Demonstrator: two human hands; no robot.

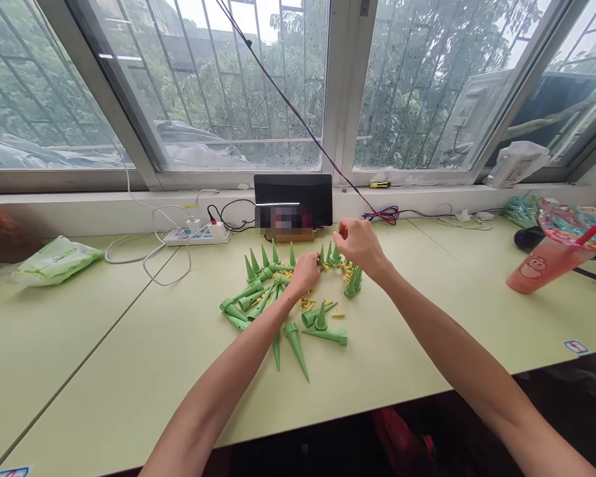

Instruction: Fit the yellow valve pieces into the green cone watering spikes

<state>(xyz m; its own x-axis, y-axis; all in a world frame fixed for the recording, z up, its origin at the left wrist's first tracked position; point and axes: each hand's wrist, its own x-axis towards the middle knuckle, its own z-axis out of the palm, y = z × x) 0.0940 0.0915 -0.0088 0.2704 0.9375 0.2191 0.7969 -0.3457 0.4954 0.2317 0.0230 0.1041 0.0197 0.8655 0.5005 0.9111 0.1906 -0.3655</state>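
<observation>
Green plastic cone spikes (295, 348) with ribbed caps lie and stand in a loose ring on the table. Small yellow pieces (338, 315) are scattered among them. My left hand (306, 273) is closed at the far side of the pile, its fingertips beside an upright green spike (321, 256); what it grips is hidden. My right hand (361, 244) is raised just above another standing green spike (336, 256). Its thumb and fingers are pinched together, and anything between them is too small to make out. More green spikes (350, 285) stand below my right wrist.
Behind the pile, a dark screen (293, 192) leans against the window ledge. A power strip (197, 236) with loose cables lies to its left. A green-and-white packet (58, 260) is at far left; a red drink cup (539, 265) tilts at right. A yellow cutter (380, 185) rests on the ledge.
</observation>
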